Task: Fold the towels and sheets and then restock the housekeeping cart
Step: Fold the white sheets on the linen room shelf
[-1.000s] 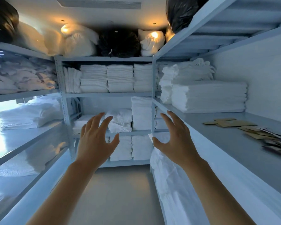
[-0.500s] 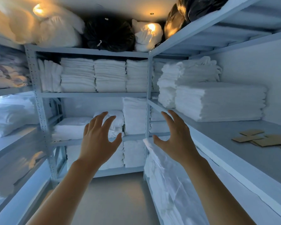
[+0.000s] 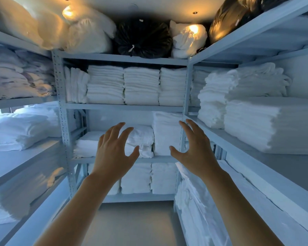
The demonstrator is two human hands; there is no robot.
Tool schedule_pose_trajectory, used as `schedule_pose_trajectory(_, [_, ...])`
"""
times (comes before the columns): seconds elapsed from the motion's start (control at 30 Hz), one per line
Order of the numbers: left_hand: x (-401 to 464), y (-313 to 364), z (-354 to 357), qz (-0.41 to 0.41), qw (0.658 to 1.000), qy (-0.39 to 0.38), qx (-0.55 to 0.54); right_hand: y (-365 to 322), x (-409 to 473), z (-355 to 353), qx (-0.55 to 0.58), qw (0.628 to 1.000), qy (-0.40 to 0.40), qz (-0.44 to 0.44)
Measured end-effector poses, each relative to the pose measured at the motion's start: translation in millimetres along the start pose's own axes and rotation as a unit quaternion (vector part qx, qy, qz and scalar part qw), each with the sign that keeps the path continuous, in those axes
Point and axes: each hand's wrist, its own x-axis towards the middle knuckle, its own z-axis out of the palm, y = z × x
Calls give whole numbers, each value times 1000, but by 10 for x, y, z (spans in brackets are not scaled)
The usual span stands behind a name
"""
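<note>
I stand in a narrow linen store lined with grey metal shelves. My left hand (image 3: 114,150) and my right hand (image 3: 194,148) are both raised in front of me, fingers spread, palms facing each other, holding nothing. Behind them, on the back rack's middle shelf, lie loosely folded white linens (image 3: 140,139) and a taller white stack (image 3: 165,134). Neat stacks of folded white towels (image 3: 140,86) fill the shelf above. A thick pile of folded sheets (image 3: 267,123) sits on the right shelf. No cart is in view.
Tied black bags (image 3: 142,38) and white bags (image 3: 187,39) crowd the top shelf. Bedding (image 3: 16,130) lies on the left shelves. Plastic-wrapped linen (image 3: 199,206) fills the lower right shelf. A strip of bare floor (image 3: 132,224) runs between the racks.
The view has tilted up and moved closer to the back rack. Both hands stay raised and spread; the cardboard pieces on the right shelf have left the view.
</note>
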Motion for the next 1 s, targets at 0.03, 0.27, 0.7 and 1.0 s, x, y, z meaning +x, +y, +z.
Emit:
schedule_pose_trajectory(0.03, [71, -58, 95, -1, 1000, -1, 6, 65, 84, 111, 2, 1000, -1, -4])
schedule_pose_trajectory(0.27, [643, -491, 937, -8, 999, -20, 43, 643, 795, 960, 24, 1000, -8, 2])
schedule_pose_trajectory(0.7, [1771, -750, 2574, 16, 997, -60, 44, 1962, 1787, 1827, -38, 998, -41, 21])
schedule_pose_trajectory(1.0, [2489, -512, 3746, 80, 993, -74, -53, 2775, 2014, 1945, -99, 990, -29, 96])
